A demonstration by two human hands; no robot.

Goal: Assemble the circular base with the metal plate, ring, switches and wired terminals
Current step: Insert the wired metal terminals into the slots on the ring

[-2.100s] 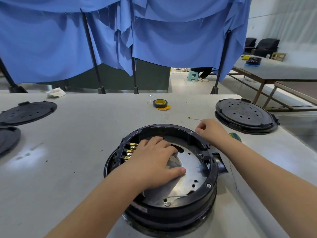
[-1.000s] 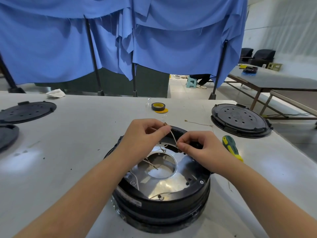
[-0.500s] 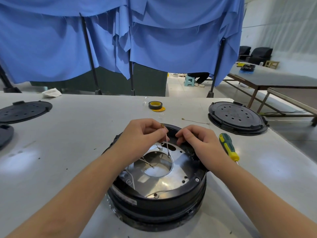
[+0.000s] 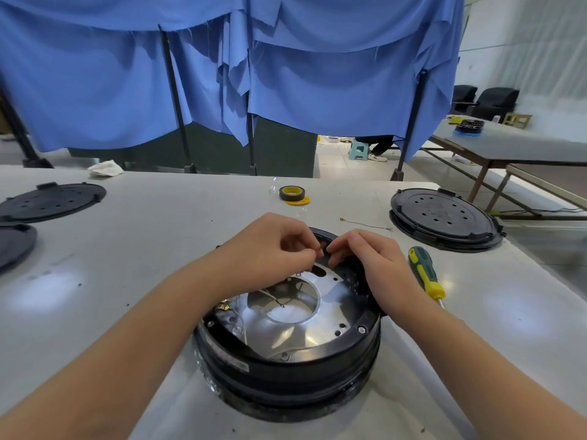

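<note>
At the near middle of the tabletop point(image 4: 133, 236) the circular base point(image 4: 287, 360) is sitting with the metal plate point(image 4: 320, 325) already lying inside it, and thin wires point(image 4: 273, 301) are trailing across the plate's central opening. Wiring looks to be the step in hand; what remains fastened or unfastened is hard to judge (the far rim is hidden). Both hands are meeting over that far rim: the left hand point(image 4: 270, 250) is pinching a small brass-coloured terminal point(image 4: 320, 248) between curled fingers, and the right hand point(image 4: 370, 260) is closing its fingertips just beside it. A screwdriver point(image 4: 424, 273) is lying right of the base, a loose wire point(image 4: 365, 223) farther off.
</note>
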